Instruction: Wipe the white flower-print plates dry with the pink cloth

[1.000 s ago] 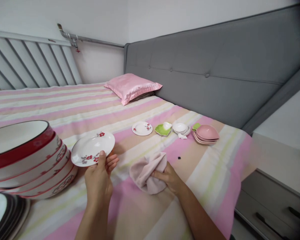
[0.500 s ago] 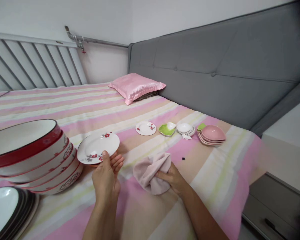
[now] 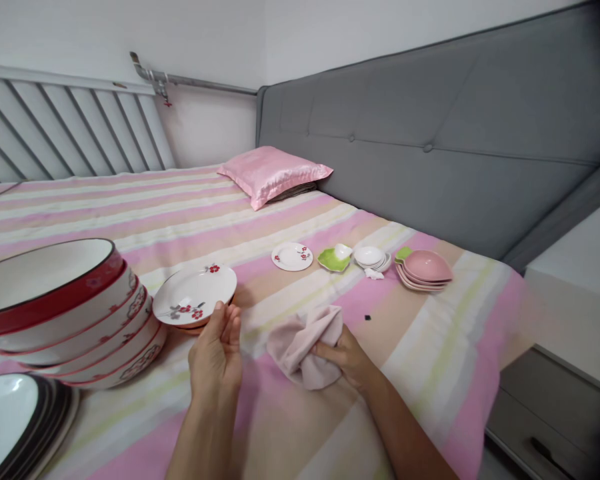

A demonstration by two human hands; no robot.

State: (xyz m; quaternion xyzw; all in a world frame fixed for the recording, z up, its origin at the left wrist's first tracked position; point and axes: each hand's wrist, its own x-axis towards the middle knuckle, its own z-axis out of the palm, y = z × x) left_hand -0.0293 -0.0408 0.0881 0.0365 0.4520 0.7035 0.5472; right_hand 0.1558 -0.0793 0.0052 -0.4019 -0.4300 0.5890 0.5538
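Observation:
A white plate point(image 3: 193, 293) with red flowers and grey leaves lies on orange-edged dishes point(image 3: 196, 329), mostly hidden beneath it. At its near right rim is my left hand point(image 3: 216, 353), palm up, with fingers loosely extended and the thumb tip by the rim; whether it still touches is hard to tell. My right hand point(image 3: 347, 357) grips a crumpled pinkish-beige cloth point(image 3: 305, 343) above the striped bedspread. Farther off lies a smaller flowered plate point(image 3: 292, 257).
At left stand stacked red-and-white bowls point(image 3: 95, 313) and dark-rimmed plates point(image 3: 5, 420). To the right sit a green leaf dish point(image 3: 333, 260), small white dishes point(image 3: 369, 256) and pink dishes point(image 3: 427, 267). Behind are a pink pillow point(image 3: 275, 173) and a grey headboard point(image 3: 405, 120).
The flowered plate has settled slightly left onto the dishes beneath. My left thumb has slid back from its top to the rim. My right hand and the cloth look unchanged.

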